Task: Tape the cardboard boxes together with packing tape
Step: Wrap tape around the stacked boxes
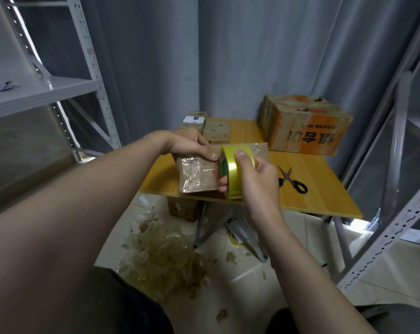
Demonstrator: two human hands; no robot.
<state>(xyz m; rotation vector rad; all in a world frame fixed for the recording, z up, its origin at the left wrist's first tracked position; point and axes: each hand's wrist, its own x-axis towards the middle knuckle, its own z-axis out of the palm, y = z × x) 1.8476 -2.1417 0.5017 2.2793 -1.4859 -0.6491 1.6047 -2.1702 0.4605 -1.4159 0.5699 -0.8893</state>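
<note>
- Two-handed hold at table (312, 189) edge.
- Grips box (199, 175) with left hand (189, 144), on table.
- Clutches yellow tape (234, 174) in right hand (259, 182), against box.
- Orange print on big box (307, 131): upside down, unreadable.

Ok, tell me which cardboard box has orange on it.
The big box at the table's far right corner: orange patches and printed characters. The taped box in the left hand and the small boxes behind it show no orange.
</note>
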